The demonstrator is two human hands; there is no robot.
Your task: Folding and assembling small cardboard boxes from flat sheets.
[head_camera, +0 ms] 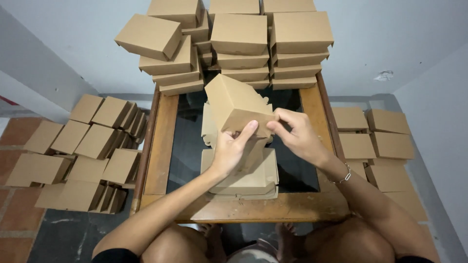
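Single head-worn view, looking steeply down from above the near edge of the wooden table with dark glass top (163, 146). Close range, facing the white wall beyond the table's far edge. Floor visible left and right of it.

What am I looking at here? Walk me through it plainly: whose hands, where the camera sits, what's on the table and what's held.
One camera, worn on a person's head, looks down at their own bare hands. The left hand and right hand together hold a brown cardboard box above a wooden table with a dark glass top. Under the hands lies a pile of flat unfolded cardboard blanks. Folded brown boxes stand stacked at the table's far end; more sit on the floor, left and right.
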